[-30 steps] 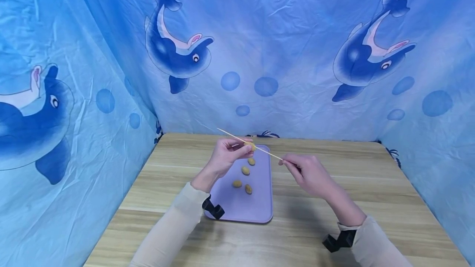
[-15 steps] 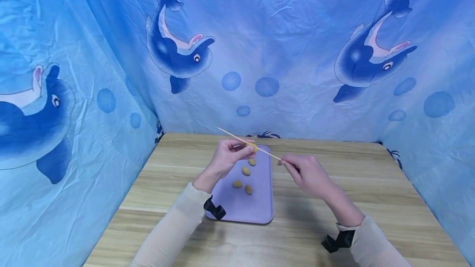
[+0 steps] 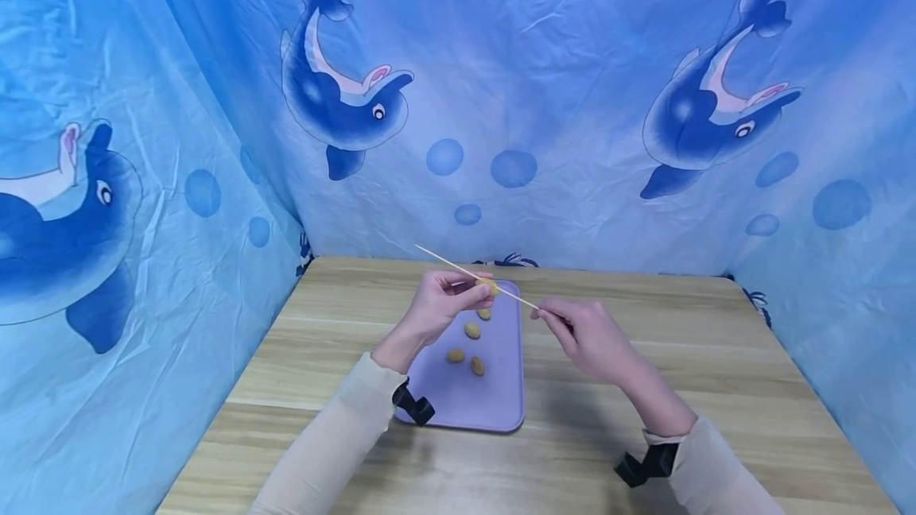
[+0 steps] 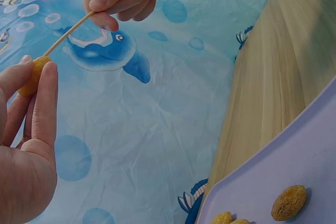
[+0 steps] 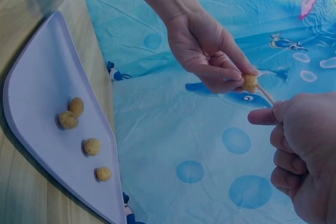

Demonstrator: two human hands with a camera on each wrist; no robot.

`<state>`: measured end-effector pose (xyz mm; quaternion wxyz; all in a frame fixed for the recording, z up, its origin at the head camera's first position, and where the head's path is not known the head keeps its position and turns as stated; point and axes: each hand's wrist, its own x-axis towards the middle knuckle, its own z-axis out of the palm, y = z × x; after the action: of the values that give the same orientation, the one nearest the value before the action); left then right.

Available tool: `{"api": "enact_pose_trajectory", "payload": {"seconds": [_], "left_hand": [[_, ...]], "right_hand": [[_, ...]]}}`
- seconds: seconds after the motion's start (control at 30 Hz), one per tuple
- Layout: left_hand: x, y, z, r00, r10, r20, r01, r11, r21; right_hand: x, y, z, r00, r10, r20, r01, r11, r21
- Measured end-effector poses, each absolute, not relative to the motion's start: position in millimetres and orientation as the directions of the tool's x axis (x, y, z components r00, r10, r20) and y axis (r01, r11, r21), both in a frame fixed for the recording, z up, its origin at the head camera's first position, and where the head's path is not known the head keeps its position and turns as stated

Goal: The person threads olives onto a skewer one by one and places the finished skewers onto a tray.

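My left hand [image 3: 438,304] pinches a small yellow-brown oval piece [image 3: 490,285] with a wrinkled surface between thumb and fingers, above the far part of the lilac tray [image 3: 501,396]. A thin wooden skewer [image 3: 447,262] slants past it, showing on both sides of the piece in the head view. Its lower right end is pinched between thumb and index finger of my right hand [image 3: 597,340], beside the tray. In the left wrist view the skewer [image 4: 68,34] meets the top of the piece [image 4: 35,77]. Fingers partly cover the piece.
Several similar oval pieces [image 3: 472,331] lie on the tray, which rests on a wood-grain table [image 3: 644,412]. A blue curtain [image 3: 594,205] printed with dolphins hangs behind the table and along its sides. Each wrist wears a black camera mount [image 3: 647,463].
My right hand has come slightly closer to my left, and the stretch of skewer between them looks a little shorter. The left hand keeps its pinch, and the pieces on the tray stay put.
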<state>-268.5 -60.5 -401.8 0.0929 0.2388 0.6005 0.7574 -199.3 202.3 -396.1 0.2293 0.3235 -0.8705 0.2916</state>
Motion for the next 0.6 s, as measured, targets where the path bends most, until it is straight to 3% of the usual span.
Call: {"api": "enact_pose_trajectory", "payload": {"seconds": [0.6], "left_hand": [[-267.1,-59.6,-404.1,-0.872,0.412,0.265,0.169,-0.253,0.953]], "right_hand": [[-201.9,196.4,-394.3,-0.716,-0.433,0.547,-0.673,0.636,-0.377]]}}
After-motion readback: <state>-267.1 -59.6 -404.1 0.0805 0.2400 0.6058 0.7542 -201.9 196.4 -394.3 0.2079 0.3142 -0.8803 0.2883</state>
